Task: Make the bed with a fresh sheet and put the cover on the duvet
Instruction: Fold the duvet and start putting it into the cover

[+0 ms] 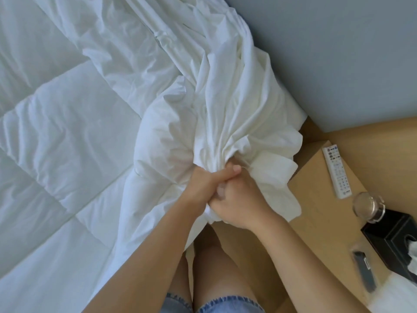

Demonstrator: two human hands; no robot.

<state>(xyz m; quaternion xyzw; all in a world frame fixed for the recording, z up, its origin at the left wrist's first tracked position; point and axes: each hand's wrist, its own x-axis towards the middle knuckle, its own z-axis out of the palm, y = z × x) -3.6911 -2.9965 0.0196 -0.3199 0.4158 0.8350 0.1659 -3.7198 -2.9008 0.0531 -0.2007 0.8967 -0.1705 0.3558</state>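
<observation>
The left hand [204, 188] and right hand [240, 207] press together, fingers curled tight around one bunched corner of the white duvet cover [216, 123], just beside the counter [316, 181]. The quilted duvet [67, 132] spreads farther from the counter, which carries a remote [336, 171].

A white quilted duvet [56, 132] lies spread flat at left; a creased white cover [221, 98] is gathered over its bunched right corner.

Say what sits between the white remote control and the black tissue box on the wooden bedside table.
Head view: a round clear glass vessel stands there, beside the black tissue box.
</observation>
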